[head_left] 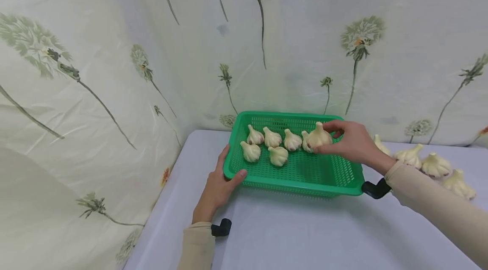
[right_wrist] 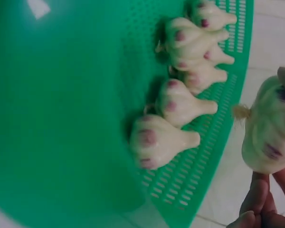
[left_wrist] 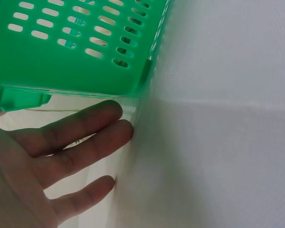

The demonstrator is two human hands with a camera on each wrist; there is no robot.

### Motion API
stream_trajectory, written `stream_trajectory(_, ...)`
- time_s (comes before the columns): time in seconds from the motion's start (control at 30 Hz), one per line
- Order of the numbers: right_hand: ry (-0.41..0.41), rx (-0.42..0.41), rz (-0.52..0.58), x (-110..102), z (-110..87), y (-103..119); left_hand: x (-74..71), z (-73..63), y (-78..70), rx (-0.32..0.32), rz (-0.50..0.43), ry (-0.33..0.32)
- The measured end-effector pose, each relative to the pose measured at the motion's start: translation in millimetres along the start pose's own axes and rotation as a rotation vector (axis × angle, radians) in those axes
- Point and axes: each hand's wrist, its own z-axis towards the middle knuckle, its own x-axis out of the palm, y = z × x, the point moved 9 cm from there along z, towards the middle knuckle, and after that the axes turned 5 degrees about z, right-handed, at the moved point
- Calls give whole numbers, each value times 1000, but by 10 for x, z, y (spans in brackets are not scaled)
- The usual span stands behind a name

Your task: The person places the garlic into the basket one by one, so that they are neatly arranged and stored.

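Note:
My right hand (head_left: 351,142) pinches a garlic bulb (head_left: 319,136) between thumb and fingers over the right part of the green basket (head_left: 289,186). In the right wrist view this garlic bulb (right_wrist: 270,128) shows purple marks and a tuft of roots. Several garlic bulbs stand inside the basket, among them a front one (head_left: 278,156); another is partly hidden behind the held bulb. My left hand (head_left: 218,189) rests against the basket's near left corner, thumb at the front rim. In the left wrist view, straight, spread fingers (left_wrist: 92,149) lie beside the basket wall (left_wrist: 61,61).
More garlic bulbs (head_left: 435,165) lie on the white-covered table (head_left: 267,227) to the right, partly behind my right forearm. A curtain with dandelion prints (head_left: 297,49) hangs close behind the basket and along the left side.

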Motion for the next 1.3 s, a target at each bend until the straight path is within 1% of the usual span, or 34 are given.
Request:
stream_trajectory(0.1,53,12,-13,51,65,28,-3,5,14,2,2,1)
stream_trajectory(0.23,118,-5,-41,101,131,92,-23,12,18,6,3,-3)
stream_trajectory(0.43,194,-98,-57,196,206,223,-56,17,34,6,3,-9)
stream_trajectory(0.57,273,-138,-81,340,233,188,-64,5,51,5,7,-8)
stream_trajectory(0.67,348,-148,-101,455,231,155,-75,-8,57,-1,8,-6)
stream_trajectory(0.77,401,-166,-109,527,241,160,-87,-6,67,0,11,-7)
stream_trajectory(0.9,419,-191,-113,587,288,165,-108,10,79,5,22,-16)
stream_trajectory(1.03,436,-210,-134,690,314,122,-108,28,71,9,21,-17)
stream_trajectory(1.1,447,-207,-137,749,314,70,-88,34,63,11,20,-10)
stream_trajectory(1.23,473,-172,-141,859,282,-54,-36,41,47,13,14,0)
stream_trajectory(1.3,489,-170,-138,909,259,-96,-13,43,32,15,9,5)
